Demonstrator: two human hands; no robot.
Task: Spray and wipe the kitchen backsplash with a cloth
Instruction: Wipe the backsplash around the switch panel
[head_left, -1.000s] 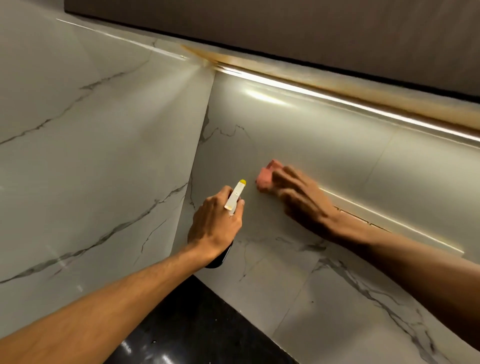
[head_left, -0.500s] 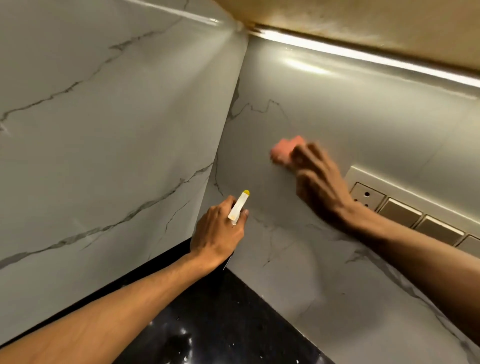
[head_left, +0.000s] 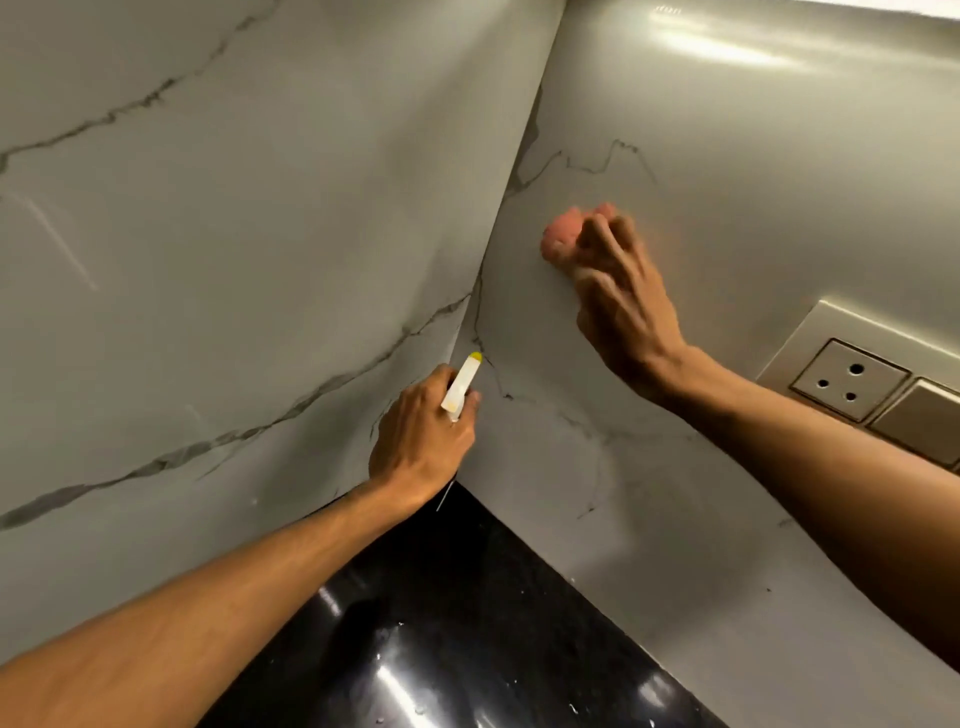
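Cloth (head_left: 560, 238) slid toward the corner (head_left: 511, 171) — right hand (head_left: 621, 312) presses, fingers (head_left: 609, 244) spread.

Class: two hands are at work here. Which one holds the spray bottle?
The left hand, gripping the white bottle with the yellow tip; the right hand presses a pink cloth on the wall.

Right hand (head_left: 623, 306) up on backsplash (head_left: 727, 171), just right of corner. Fingers spread, pressing pink cloth (head_left: 560, 236) against marble, hand blurred. Left hand (head_left: 421, 441) lower, close to corner, gripping spray bottle (head_left: 461, 387) — white nozzle, yellow tip, pointing up at seam. Black countertop (head_left: 467, 623) below, glossy, few pale specks. Socket (head_left: 847, 379) and switch (head_left: 917, 422) at right edge, just above right forearm.
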